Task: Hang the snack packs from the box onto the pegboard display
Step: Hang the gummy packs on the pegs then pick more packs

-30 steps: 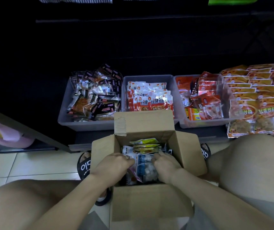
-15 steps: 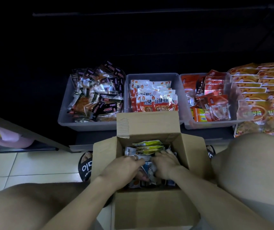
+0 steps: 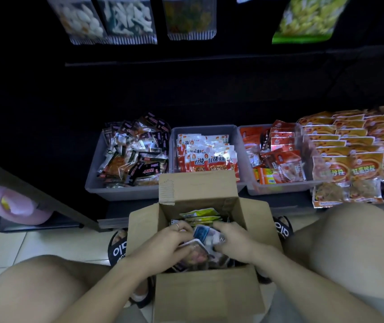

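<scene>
a: two hands are down in the box [image 3: 206, 292]. left hand [image 3: 167, 244] has its fingers curled round a pack [image 3: 196, 249] with a pale rim, thumb on top of it.

b: and the right hand [image 3: 231, 240]?

a: it pinches a blue and white pack [image 3: 206, 234], lifted a little above the rest. that one touches the left hand's pack, so both hands meet near the middle of the box.

b: where does the box sit?

a: on the tiled floor [image 3: 46, 243] between the person's knees, all four flaps open. the far flap stands up and leans toward the bins. more packs lie inside, and yellow packs [image 3: 200, 214] are stacked at the far end.

b: what is behind it?

a: three grey bins in a row on a low shelf. left bin [image 3: 93, 180] holds dark, clear-wrapped snacks, middle bin [image 3: 173, 138] white and red ones, right bin [image 3: 279, 188] red ones. to the right of those, orange packs [image 3: 354, 155] lie in overlapping rows.

b: and the pegboard?

a: dark, hard to make out. some bags hang along the top edge: three clear bags [image 3: 130, 19] with pale and dark contents, plus a green bag [image 3: 307, 19] further right. all blurred.

b: anything else?

a: black sandals [image 3: 117, 250] with white lettering either side of the box, and a pink thing [image 3: 21, 206] at the far left, under a sloping board.
</scene>
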Tool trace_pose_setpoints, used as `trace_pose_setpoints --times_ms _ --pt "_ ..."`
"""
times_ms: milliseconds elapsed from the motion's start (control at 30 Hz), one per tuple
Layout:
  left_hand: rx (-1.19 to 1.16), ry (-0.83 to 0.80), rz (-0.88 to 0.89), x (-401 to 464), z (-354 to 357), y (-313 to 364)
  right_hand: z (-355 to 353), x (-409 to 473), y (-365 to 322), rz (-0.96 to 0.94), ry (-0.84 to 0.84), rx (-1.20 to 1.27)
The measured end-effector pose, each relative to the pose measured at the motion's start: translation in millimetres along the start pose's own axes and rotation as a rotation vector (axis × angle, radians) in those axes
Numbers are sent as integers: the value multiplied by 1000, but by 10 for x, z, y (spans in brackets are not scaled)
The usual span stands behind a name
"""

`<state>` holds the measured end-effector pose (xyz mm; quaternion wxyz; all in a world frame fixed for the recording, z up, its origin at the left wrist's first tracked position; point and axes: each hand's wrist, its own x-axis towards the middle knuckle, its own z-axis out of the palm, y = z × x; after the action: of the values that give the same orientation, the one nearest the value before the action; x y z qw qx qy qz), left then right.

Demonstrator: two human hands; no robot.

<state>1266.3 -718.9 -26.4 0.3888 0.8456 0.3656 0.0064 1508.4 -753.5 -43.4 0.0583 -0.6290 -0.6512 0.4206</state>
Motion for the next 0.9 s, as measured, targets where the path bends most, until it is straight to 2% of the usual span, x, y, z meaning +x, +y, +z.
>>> trace_pose_setpoints --times_ms 67,167,300,533,600,667,767,900 --pt "-109 42 15 3 -64 103 -164 -145 -56 19 87 273" --pt "-128 68 -14 40 -273 308 -437 -327 -165 17 107 501" --pt "-70 22 37 106 -605 624 -756 -515 -387 -40 69 575" --pt "-254 29 81 130 -1188 1205 -1270 -851 -735 -147 -62 776" --pt "-242 82 100 134 -1295 1290 -1373 -921 -752 -129 5 850" --pt "-275 160 83 114 -1387 1368 -1477 -939 -788 -82 155 944" --pt "-375 277 23 102 -1558 1519 -1653 -994 -873 -87 317 879" --pt "-473 374 16 141 -1752 1742 -1757 -1219 -1138 -117 304 744"
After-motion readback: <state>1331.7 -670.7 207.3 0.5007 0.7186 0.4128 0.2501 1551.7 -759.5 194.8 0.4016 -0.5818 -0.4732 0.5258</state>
